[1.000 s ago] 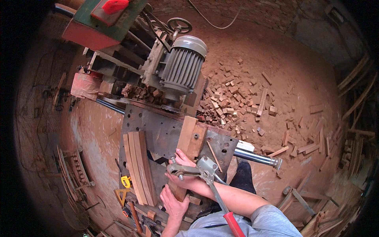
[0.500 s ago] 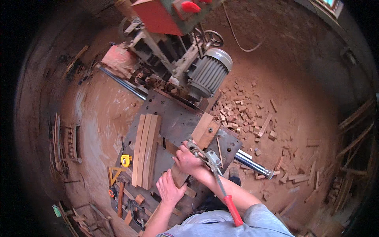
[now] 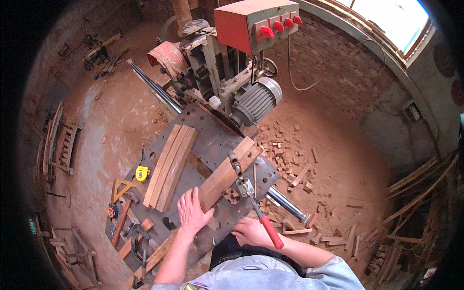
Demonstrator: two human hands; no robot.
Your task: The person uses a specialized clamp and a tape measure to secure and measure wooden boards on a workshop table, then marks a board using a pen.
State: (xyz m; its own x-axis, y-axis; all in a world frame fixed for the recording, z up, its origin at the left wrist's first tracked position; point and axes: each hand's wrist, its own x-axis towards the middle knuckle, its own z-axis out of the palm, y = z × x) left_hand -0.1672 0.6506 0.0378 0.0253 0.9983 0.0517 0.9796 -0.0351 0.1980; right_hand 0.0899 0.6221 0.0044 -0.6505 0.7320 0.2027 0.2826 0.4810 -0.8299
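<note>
Wooden workpiece [image 3: 223,180] lies on the dark metal surface [image 3: 212,137], its long axis running from about seven o'clock at the near end to just past one o'clock at the far end. The left hand [image 3: 191,212] is the nearer: it sits at that near end, fingers spread wide, thumb out toward three o'clock, with the workpiece stretching away between one and two o'clock from it. Those fingers look to be touching the end rather than closed round it.

From the right hand [image 3: 251,232] the workpiece lies toward eleven o'clock, clearly apart. Its fingers are bent and partly hidden; I cannot tell whether they hold anything. Just above that hand runs the red handle [image 3: 271,233] of a toggle clamp [image 3: 245,187], whose arm reaches over the workpiece's far half; whether it presses there cannot be told.

Wooden strips [image 3: 170,166] lie side by side at eleven o'clock from the left hand, and a yellow tape measure [image 3: 141,173] at ten.
</note>
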